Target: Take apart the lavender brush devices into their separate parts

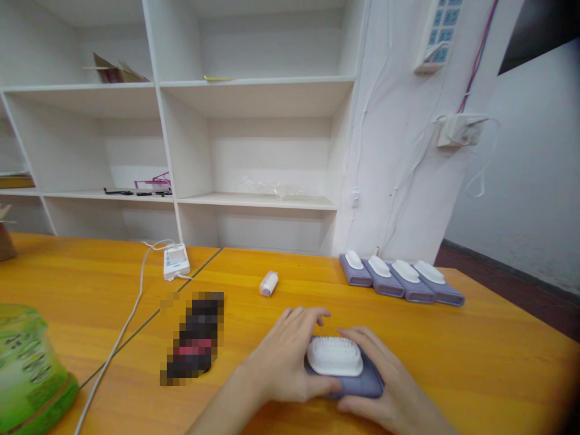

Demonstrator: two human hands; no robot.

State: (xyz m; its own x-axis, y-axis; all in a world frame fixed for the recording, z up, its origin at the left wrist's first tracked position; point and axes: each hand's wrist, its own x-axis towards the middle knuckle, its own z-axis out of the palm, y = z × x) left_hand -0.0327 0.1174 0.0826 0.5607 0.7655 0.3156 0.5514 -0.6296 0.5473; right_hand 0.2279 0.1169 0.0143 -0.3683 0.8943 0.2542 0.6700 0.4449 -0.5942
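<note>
In front of me on the table lies a grey-purple flat case [357, 385] with a white oval brush-like piece [334, 356] on top, its upper edge ridged. My left hand [290, 356] grips the left side, thumb along the front edge and fingers curved over the back. From the right, my right hand [385, 374] holds the other side, thumb at the near corner and fingers behind the white piece. The undersides of both hands and part of the case are hidden. Several similar grey-purple cases [414, 290] with white oval tops stand in a row at the back right.
A small white and pale-purple object [269, 283] lies beyond my hands. Left of them is a dark pixelated item [194, 338]. A white power strip [176, 261] trails a cable [131, 320] forward. A green plastic-wrapped package [34, 368] stands at left; white shelves [258, 202] line the back.
</note>
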